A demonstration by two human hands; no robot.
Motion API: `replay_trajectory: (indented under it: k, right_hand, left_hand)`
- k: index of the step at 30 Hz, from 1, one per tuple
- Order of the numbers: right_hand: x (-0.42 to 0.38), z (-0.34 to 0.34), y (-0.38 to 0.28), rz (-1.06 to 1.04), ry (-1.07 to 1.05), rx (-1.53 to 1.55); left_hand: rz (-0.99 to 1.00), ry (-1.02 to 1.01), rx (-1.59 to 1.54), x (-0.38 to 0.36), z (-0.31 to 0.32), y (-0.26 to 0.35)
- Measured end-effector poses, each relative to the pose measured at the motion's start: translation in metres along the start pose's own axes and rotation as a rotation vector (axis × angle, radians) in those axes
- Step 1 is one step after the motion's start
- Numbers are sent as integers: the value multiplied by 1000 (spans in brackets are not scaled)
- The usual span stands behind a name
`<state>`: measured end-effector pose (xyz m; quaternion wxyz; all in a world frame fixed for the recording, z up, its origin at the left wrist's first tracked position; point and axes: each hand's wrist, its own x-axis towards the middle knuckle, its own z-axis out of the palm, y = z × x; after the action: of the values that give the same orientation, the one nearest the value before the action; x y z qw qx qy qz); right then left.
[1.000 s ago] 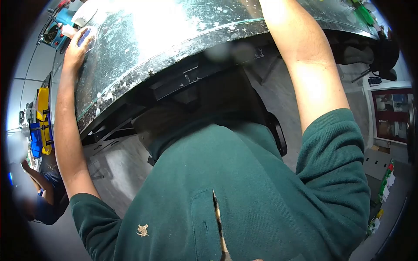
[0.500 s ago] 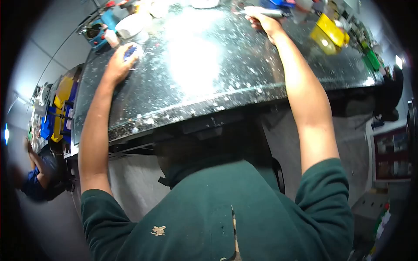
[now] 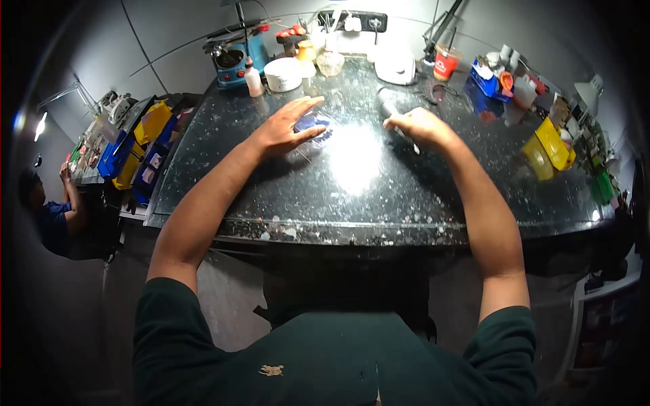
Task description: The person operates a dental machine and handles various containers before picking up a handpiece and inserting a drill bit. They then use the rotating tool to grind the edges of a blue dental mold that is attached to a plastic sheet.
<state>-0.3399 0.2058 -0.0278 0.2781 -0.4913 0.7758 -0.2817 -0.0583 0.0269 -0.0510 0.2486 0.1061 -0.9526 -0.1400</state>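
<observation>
My left hand (image 3: 290, 127) is over the dark speckled tabletop, its thumb and fingers spread around a small clear dish with blue contents (image 3: 313, 126). Whether the fingers touch the dish is hard to tell. Right of it, my right hand (image 3: 421, 127) is closed round a grey pen-like tool (image 3: 388, 105), whose thin end points down toward the table. A bright glare lies on the tabletop (image 3: 271, 196) between the two hands.
Behind stand a blue device (image 3: 232, 65), a dropper bottle (image 3: 254, 80), a white bowl (image 3: 283, 74) and a red cup (image 3: 445, 64). At right are a blue bin (image 3: 489, 84) and a yellow bin (image 3: 554, 144). Another person (image 3: 57, 211) sits far left.
The view has tilted up, showing the back of the table. My hands are closer together. My left hand has opened from around the dish, and the tool in my right hand has turned.
</observation>
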Motion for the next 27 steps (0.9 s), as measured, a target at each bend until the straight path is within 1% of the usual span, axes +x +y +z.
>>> replay_trajectory:
  k: [1, 2, 4, 5, 6, 7, 8, 9, 10, 11, 12, 13, 14, 15, 16, 17, 18, 19, 20, 21, 22, 24, 25, 27]
  right_hand:
    - [8, 5, -1, -38, 1, -184]
    - [17, 10, -3, -46, 22, -389]
    - [20, 16, -8, -110, 77, -435]
    - [22, 15, -11, -87, 63, -455]
    - [23, 14, -14, -72, 44, -473]
    - [27, 15, -8, -110, 98, -540]
    - [26, 17, -8, -90, 111, -532]
    - [26, 18, -2, -151, 159, -532]
    - [22, 21, 2, -172, 207, -443]
    - [19, 19, 0, -107, 168, -395]
    - [17, 19, -3, -23, 123, -353]
    - [16, 21, -6, -75, 158, -365]
    - [12, 20, 0, -100, 212, -377]
    - [15, 21, 7, -166, 227, -402]
    - [12, 22, 3, -138, 234, -441]
    - [8, 23, 0, -110, 224, -423]
    - [5, 23, -4, -88, 217, -404]
    - [2, 22, -10, -57, 217, -401]
    - [-2, 22, -14, -31, 212, -396]
    - [-4, 23, -10, -48, 242, -369]
    - [-4, 22, -10, -40, 216, -339]
    - [-6, 24, -9, -59, 246, -310]
    - [-7, 24, -12, -45, 250, -309]
    - [-11, 22, -19, 3, 204, -258]
  left_hand:
    - [-3, 85, -12, 5, -1, -4]
    - [-80, 184, 58, 13, -2, -18]
    - [-191, 396, 173, 29, -12, -35]
    - [-181, 402, 338, 37, -17, -44]
    - [-209, 441, 395, 43, -12, -75]
    - [-279, 354, 505, 50, -13, -83]
    - [-322, 320, 466, 52, -12, -94]
    - [-326, 267, 513, 54, -10, -109]
    - [-450, 247, 513, 59, -7, -116]
    - [-369, 294, 545, 54, -5, -112]
    - [-295, 298, 493, 51, -6, -108]
    - [-185, 377, 449, 46, -1, -103]
    - [-144, 381, 521, 44, 4, -96]
    - [-96, 342, 522, 44, 5, -79]
    - [-31, 305, 520, 38, 0, -59]
    - [-2, 228, 377, 35, -2, -42]
    - [-1, 213, 301, 28, -1, -24]
    - [44, 212, 269, 21, 0, -13]
    - [76, 163, 238, 17, -7, 2]
    - [154, 182, 281, 13, -7, 10]
    - [163, 204, 347, 9, -5, 17]
    - [197, 274, 384, 4, -4, 22]
    - [205, 268, 373, 5, -3, 18]
    - [255, 318, 219, 6, -2, 11]
